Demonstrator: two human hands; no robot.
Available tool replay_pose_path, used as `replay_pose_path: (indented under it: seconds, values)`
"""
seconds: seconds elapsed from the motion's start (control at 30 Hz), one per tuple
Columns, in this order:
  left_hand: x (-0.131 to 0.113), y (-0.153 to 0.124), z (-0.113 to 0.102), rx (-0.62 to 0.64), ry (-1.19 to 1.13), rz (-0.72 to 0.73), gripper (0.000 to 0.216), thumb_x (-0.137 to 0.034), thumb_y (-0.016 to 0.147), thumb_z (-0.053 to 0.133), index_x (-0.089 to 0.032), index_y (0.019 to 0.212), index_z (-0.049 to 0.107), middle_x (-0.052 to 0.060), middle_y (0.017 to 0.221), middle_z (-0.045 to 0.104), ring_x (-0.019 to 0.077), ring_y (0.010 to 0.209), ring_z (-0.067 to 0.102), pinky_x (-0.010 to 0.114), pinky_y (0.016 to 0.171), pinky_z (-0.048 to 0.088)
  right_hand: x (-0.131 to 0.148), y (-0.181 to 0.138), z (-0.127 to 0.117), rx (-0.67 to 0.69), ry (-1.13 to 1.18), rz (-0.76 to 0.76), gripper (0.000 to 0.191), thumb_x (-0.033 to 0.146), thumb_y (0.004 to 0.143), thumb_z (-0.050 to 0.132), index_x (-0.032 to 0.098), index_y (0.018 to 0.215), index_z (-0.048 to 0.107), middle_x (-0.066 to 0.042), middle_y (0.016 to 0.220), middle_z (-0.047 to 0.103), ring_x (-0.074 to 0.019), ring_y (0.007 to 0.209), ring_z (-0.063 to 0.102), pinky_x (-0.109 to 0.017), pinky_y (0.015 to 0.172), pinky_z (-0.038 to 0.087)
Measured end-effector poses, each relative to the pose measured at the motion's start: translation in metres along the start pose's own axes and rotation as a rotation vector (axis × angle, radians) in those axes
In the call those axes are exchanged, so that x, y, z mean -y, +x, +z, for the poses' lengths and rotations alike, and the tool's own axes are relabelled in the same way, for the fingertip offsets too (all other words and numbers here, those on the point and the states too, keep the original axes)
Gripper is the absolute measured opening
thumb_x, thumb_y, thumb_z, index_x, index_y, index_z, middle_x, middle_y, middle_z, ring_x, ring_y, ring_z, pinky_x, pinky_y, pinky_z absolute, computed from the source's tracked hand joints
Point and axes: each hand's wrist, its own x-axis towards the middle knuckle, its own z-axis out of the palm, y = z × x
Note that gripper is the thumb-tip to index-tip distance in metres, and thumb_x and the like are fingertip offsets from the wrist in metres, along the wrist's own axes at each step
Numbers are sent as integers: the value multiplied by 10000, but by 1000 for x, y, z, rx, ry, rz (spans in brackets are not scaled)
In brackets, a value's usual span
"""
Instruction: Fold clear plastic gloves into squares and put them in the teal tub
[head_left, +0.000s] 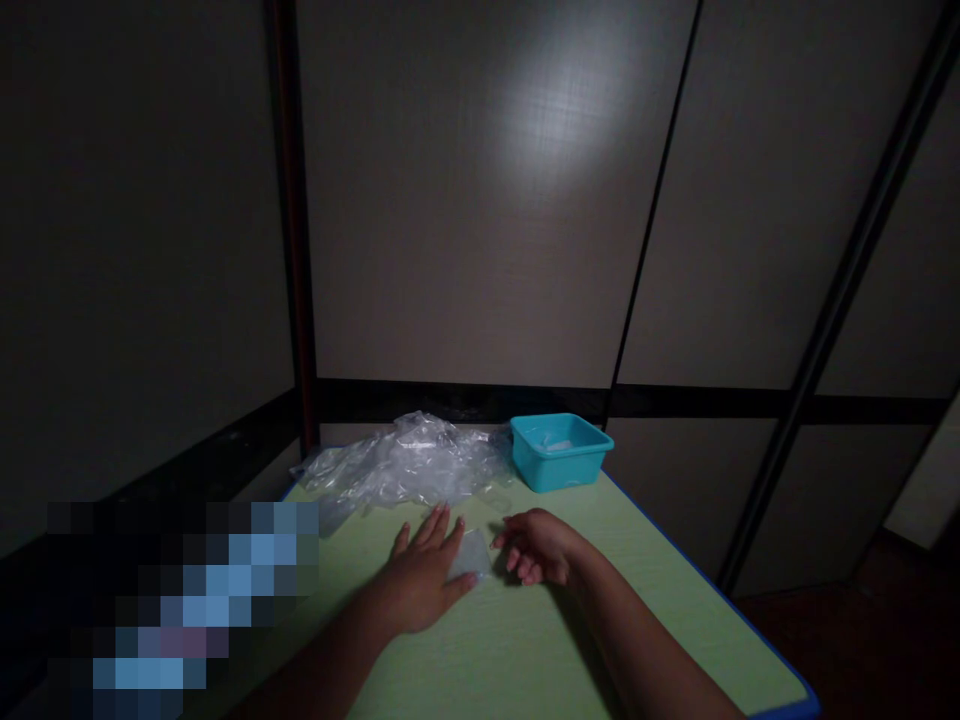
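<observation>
My left hand (421, 578) lies flat on the green table (525, 650), fingers stretched out, its thumb edge touching a small clear plastic piece (471, 553). My right hand (534, 546) sits just right of that piece with its fingers curled down toward the table, fingertips close to the plastic's right edge. Whether the right fingers pinch the piece is unclear in the dim light.
A heap of crumpled clear plastic bags (405, 465) lies at the table's far left. A turquoise plastic tub (559, 452) stands at the far edge, right of the heap. Dark wall panels rise behind. The table's blue-trimmed right edge (712, 585) drops to the floor.
</observation>
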Motion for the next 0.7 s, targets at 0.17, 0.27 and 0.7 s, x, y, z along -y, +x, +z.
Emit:
replay_pose_path:
  seconds: [0.17,0.27,0.7]
  values:
    - [0,0,0,-2,-12,-5,733,-634,817,280,-217,1407,154,102,1464,1,256,1338,-69,559,1026,37,-1,-5,8,-29,-53,-38,385,266,914,275,87,765,582,-20,424,549,-106,300,509,-183,321,441]
    - [1,0,1,-9,-9,-4,723,-625,822,279,-222,1407,148,104,1463,1,255,1338,-64,559,1025,40,-1,-7,10,-44,-72,-62,352,239,903,310,84,747,586,-17,413,544,-104,294,506,-179,311,435]
    - [-1,0,2,-36,5,-10,693,-598,825,311,-240,1402,173,105,1466,12,261,1338,-65,590,1005,-13,1,-7,16,-34,-167,-131,270,234,871,345,111,793,572,8,429,552,-105,286,506,-180,299,422]
